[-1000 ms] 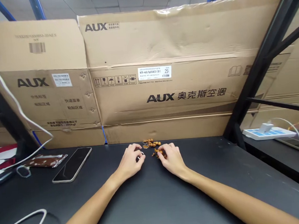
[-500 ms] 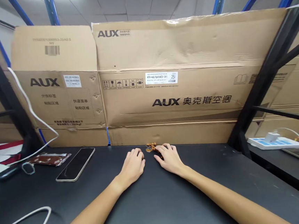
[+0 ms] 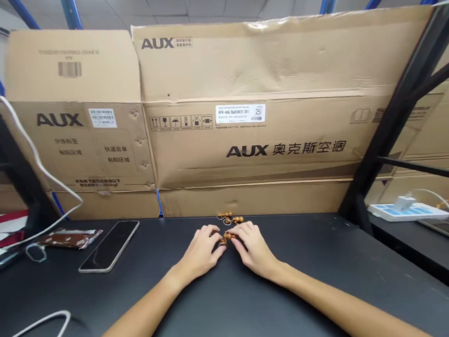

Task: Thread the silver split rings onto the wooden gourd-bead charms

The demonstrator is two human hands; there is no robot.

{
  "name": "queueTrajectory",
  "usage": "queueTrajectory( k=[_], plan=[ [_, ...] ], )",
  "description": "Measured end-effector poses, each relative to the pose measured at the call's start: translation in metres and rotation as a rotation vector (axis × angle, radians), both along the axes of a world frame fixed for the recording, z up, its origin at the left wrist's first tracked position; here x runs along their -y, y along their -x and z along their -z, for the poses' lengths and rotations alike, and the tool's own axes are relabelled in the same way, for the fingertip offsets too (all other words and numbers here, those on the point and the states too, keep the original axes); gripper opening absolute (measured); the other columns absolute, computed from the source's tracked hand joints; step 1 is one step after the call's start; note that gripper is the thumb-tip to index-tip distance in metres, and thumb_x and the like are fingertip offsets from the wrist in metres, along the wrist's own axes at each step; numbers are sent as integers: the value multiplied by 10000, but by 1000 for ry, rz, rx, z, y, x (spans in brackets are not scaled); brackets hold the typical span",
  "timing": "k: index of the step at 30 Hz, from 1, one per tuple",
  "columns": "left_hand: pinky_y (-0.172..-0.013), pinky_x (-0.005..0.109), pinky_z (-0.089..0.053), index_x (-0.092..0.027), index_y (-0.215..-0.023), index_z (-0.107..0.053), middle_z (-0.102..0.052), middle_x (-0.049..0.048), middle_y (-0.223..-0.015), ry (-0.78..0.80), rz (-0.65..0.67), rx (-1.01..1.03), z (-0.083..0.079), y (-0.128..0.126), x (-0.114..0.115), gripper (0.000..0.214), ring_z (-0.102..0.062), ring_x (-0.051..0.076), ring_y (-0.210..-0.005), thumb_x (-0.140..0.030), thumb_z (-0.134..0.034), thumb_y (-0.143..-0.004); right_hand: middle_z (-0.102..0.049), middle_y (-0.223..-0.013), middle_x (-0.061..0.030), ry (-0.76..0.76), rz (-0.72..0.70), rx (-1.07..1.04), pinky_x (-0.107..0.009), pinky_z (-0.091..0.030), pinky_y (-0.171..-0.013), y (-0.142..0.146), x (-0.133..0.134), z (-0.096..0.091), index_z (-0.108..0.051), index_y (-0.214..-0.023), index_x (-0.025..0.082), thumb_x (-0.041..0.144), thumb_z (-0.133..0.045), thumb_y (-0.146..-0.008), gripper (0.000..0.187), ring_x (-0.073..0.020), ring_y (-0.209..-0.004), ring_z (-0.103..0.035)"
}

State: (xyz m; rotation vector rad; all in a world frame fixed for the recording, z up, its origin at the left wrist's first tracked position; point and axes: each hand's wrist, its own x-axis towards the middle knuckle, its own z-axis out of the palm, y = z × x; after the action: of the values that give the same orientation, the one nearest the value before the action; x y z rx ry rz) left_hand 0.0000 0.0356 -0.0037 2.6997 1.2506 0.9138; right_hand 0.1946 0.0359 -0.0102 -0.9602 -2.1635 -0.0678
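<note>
My left hand [image 3: 201, 252] and my right hand [image 3: 252, 244] rest side by side on the black table [image 3: 236, 304], fingertips meeting. Between them they pinch a small brown wooden charm with a metal ring [image 3: 226, 237]. Just beyond the fingers lies a little cluster of more brown wooden charms with rings [image 3: 229, 218], close to the foot of the cardboard boxes. Both hands have their fingers curled in around the charm.
Large AUX cardboard boxes [image 3: 243, 114] wall off the back of the table. A phone [image 3: 109, 245] lies face up to the left, with a brown wrapper [image 3: 71, 238] beyond it and white cables [image 3: 30, 332]. A white power strip [image 3: 407, 210] sits at the right behind a black post.
The hands drew back slightly from the boxes and came together on one charm, lifted out of the cluster. The view also shifted a little.
</note>
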Motion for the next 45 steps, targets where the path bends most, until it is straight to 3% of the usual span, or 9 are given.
queueTrajectory(
  k=[6,13,20,26,31,36,41,45],
  plan=[
    [-889,370,-418,-197,-777,-651,-601,48,-1045,126,47,187,1,-14,3,150,-535,208,-982,-277,-559,-865,-612,-976,-79,41,44,-136,-373,-413,-785,-2,-3,1,-562,-1012,209,193,-413,-919,176,-230,-910,-520],
    [-870,338,-438,-202,-779,-664,-620,37,-986,145,3,359,-6,-13,2,115,-572,187,-927,-278,-599,-837,-605,-965,-77,67,94,-179,-378,-427,-798,-2,-8,3,-562,-986,202,185,-404,-918,173,-227,-901,-520],
    [-903,361,-430,-215,-816,-684,-653,45,-1067,124,124,273,-9,-14,7,168,-555,199,-993,-263,-536,-882,-609,-945,-82,90,58,-255,-381,-473,-783,-3,-11,6,-546,-970,207,188,-395,-911,163,-225,-877,-561],
    [-871,357,-448,-207,-730,-652,-683,35,-1035,143,61,282,-7,-12,5,168,-591,203,-958,-234,-555,-865,-626,-992,-76,186,-61,-345,-354,-492,-816,-2,-9,6,-504,-1047,210,183,-400,-907,177,-202,-898,-607],
    [-869,318,-455,-194,-742,-630,-662,44,-1000,73,47,343,-4,-10,2,131,-608,185,-938,-208,-563,-853,-603,-1007,-67,134,-87,-173,-342,-474,-820,-2,-4,4,-531,-1147,221,135,-371,-901,306,-187,-898,-585],
    [-880,310,-459,-197,-769,-630,-653,48,-1020,56,76,310,-3,-10,4,131,-612,182,-946,-218,-547,-869,-568,-916,-46,144,-71,-92,-307,-463,-747,-1,-3,4,-581,-1037,221,161,-359,-930,253,-164,-803,-560],
    [-911,322,-456,-202,-802,-644,-658,54,-1042,56,103,264,-3,-11,5,146,-602,194,-999,-240,-531,-887,-548,-799,-26,169,-101,-105,-283,-447,-703,0,0,1,-538,-734,199,215,-420,-928,228,-153,-737,-539],
    [-882,317,-472,-196,-814,-631,-662,50,-1023,41,154,261,-3,-11,5,130,-611,184,-967,-229,-529,-889,-581,-803,-23,201,-172,-193,-275,-445,-704,1,1,-4,-544,-820,198,214,-472,-900,109,-153,-742,-553]
  ],
)
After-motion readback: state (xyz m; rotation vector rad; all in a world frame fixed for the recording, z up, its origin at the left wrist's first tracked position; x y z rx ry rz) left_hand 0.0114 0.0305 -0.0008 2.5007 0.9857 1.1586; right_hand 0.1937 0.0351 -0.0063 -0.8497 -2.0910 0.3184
